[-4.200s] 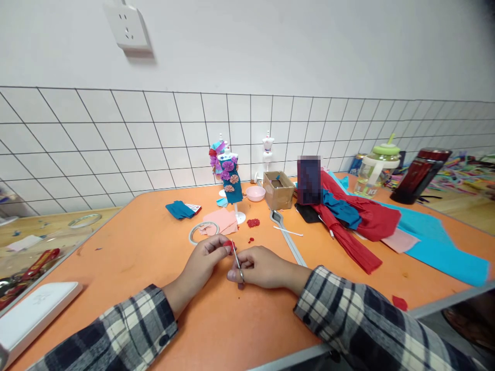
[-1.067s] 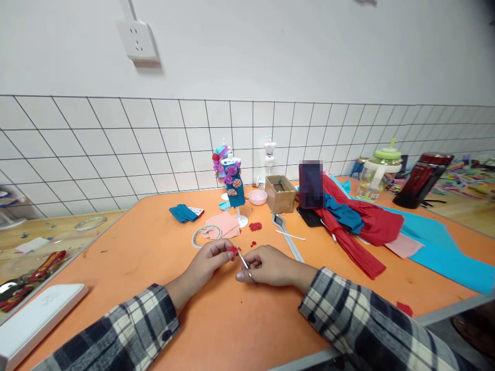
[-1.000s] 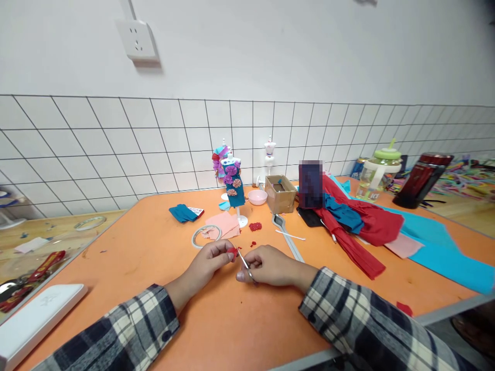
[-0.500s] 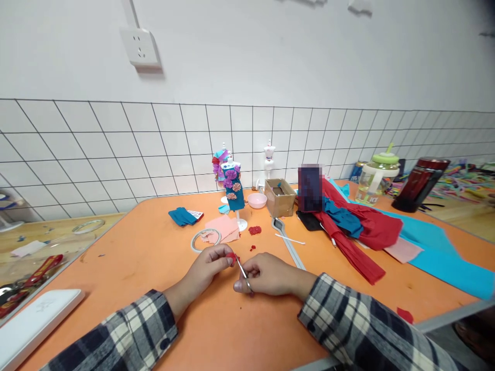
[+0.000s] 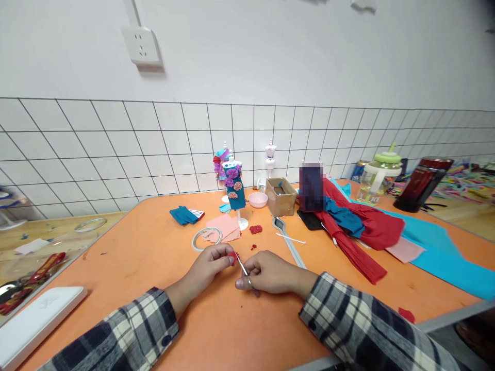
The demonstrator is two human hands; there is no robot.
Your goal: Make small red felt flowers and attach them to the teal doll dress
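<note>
Between thumb and fingers, my left hand (image 5: 211, 267) pinches a small red piece of crepe paper (image 5: 233, 257). My right hand (image 5: 263, 273) is closed on small scissors (image 5: 247, 277), whose blades point up and left against the red piece. Just beyond the hands lie red paper scraps (image 5: 256, 229) in a little heap, with a few more crumbs nearer. A roll of tape (image 5: 207, 238) rests by pink paper sheets (image 5: 228, 226). Behind them stands a mini dress form (image 5: 235, 190) in a blue wrap with purple and pink flowers.
At the back are a pink bowl (image 5: 258, 199), a cardboard box (image 5: 281, 198) and a propped phone (image 5: 311, 187). Red crepe paper (image 5: 356, 247) and blue paper (image 5: 452, 268) spread over the right side. A green-lidded bottle (image 5: 380, 178) and dark flask (image 5: 423, 184) stand there. A white power bank (image 5: 42, 324) lies left.
Both hands stay almost in place. The scissors have tilted slightly, with the handle end a little lower and to the right. The whole view has shifted a touch.
</note>
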